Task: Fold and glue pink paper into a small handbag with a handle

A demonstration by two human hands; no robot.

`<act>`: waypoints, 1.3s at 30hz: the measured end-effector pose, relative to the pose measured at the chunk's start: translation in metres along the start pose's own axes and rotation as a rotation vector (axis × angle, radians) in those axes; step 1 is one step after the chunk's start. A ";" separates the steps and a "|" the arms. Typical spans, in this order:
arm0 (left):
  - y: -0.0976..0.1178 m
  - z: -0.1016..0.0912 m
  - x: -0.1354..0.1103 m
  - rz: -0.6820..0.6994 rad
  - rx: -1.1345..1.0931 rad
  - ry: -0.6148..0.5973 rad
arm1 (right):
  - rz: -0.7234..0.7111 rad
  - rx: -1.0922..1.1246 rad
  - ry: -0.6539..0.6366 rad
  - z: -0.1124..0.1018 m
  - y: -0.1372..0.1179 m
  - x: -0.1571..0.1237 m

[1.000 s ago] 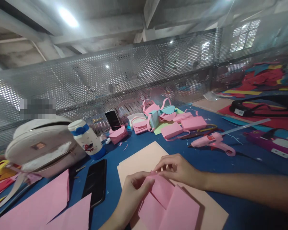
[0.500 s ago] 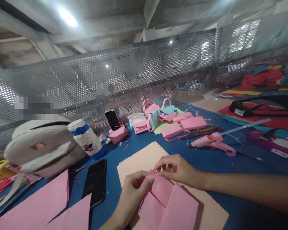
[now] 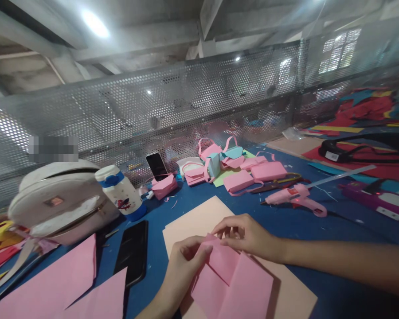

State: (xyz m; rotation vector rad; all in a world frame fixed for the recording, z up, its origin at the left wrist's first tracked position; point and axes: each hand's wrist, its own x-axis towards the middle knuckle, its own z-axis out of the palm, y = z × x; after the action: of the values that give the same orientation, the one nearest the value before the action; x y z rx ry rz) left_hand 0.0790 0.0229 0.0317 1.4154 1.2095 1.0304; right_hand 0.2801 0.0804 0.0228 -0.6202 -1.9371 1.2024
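A folded pink paper sheet (image 3: 232, 283) lies on a peach sheet (image 3: 199, 217) on the blue table. My left hand (image 3: 182, 266) pinches its upper left flap between thumb and fingers. My right hand (image 3: 246, 235) comes in from the right, fingers curled and pressed on the top edge of the same pink sheet. Both hands meet at the fold near the sheet's top corner.
A black phone (image 3: 133, 252) and loose pink sheets (image 3: 63, 283) lie to the left, with a white bag (image 3: 56, 199) and a bottle (image 3: 119, 190) behind. Finished pink paper bags (image 3: 239, 173), a propped phone (image 3: 157, 166) and a pink glue gun (image 3: 295, 197) sit farther back.
The pink sheet has shifted slightly lower and left under the fingers. Both hands stay at the same fold.
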 end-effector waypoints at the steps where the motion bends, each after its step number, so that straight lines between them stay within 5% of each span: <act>1: 0.000 0.000 0.000 0.003 0.006 0.002 | 0.004 -0.001 -0.002 0.000 0.000 0.000; 39: -0.002 0.000 0.001 0.008 -0.007 0.010 | -0.003 0.019 -0.013 -0.001 0.001 0.001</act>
State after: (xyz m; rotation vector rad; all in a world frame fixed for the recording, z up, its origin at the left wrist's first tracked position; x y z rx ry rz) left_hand 0.0785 0.0241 0.0300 1.4126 1.2066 1.0475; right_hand 0.2801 0.0819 0.0219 -0.6004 -1.9346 1.2249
